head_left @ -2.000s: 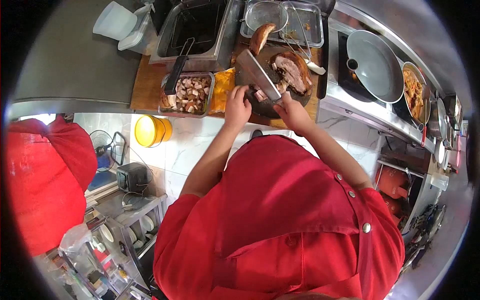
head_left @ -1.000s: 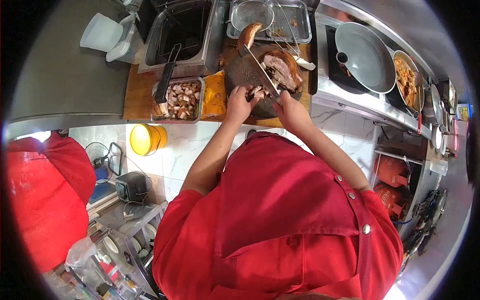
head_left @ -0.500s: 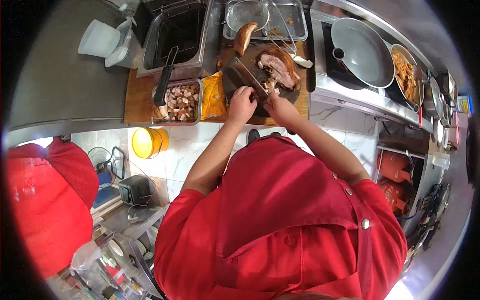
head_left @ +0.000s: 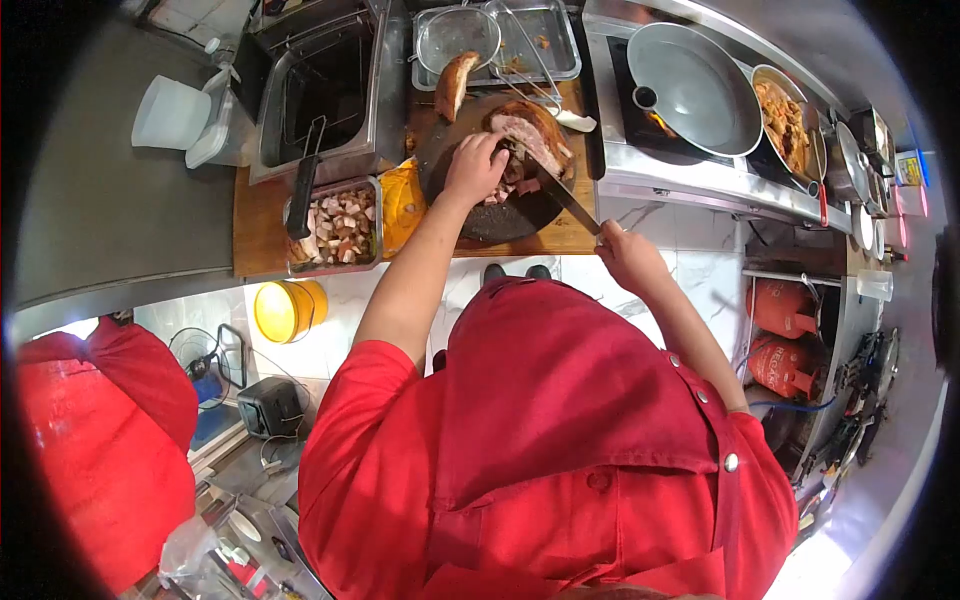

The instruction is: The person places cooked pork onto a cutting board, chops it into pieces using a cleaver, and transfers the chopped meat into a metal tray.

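Note:
On the round dark cutting board (head_left: 492, 224) lies a large piece of roasted meat (head_left: 532, 135). My left hand (head_left: 474, 168) rests at its left side, fingertips on or just beside the meat; whether they grip it is unclear. In my right hand (head_left: 626, 250) is the handle of a cleaver (head_left: 570, 200), its blade pointing up and left to the lower edge of the meat. Small cut pieces (head_left: 510, 186) lie between my left hand and the blade. Another browned piece (head_left: 456, 85) sits at the top of the board.
Left of the board are a yellow packet (head_left: 401, 207), a container of diced meat (head_left: 343, 224) and a deep fryer (head_left: 325, 95). A wire strainer and tray (head_left: 548, 40) stand behind. On the right stove are a wok (head_left: 695, 90) and a food pan (head_left: 784, 120). A person in red (head_left: 110, 450) is at left.
My left hand has moved up toward the large meat. My right hand has shifted right and down with the cleaver, whose blade now points up and left to the meat. The view has shifted.

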Motion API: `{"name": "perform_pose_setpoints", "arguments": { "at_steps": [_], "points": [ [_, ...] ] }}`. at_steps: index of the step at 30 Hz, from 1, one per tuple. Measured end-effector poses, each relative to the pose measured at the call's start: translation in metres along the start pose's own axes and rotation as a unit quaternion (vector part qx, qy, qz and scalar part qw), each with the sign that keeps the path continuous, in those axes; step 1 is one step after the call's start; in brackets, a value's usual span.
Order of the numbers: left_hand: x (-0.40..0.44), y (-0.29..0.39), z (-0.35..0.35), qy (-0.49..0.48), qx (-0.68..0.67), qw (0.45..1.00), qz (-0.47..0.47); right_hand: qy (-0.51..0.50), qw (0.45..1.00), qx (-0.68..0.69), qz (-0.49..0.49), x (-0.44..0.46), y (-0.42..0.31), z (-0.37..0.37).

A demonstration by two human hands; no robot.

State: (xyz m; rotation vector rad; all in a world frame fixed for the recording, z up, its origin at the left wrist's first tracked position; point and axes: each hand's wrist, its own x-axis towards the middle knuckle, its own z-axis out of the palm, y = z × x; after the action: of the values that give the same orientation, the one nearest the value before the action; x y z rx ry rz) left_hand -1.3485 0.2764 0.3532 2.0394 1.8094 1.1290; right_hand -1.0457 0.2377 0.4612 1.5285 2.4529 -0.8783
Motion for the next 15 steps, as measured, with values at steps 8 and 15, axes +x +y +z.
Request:
{"name": "perform_pose_setpoints", "arguments": {
  "at_steps": [8,15],
  "points": [
    [-0.031,0.030,0.002,-0.035,0.108,0.993,0.013,0.016,0.998,0.047,-0.028,0.007,0.013,0.016],
    [-0.038,0.060,0.015,0.000,0.175,0.972,-0.159,-0.184,0.880,0.436,0.046,0.043,0.007,0.032]
  ]
}}
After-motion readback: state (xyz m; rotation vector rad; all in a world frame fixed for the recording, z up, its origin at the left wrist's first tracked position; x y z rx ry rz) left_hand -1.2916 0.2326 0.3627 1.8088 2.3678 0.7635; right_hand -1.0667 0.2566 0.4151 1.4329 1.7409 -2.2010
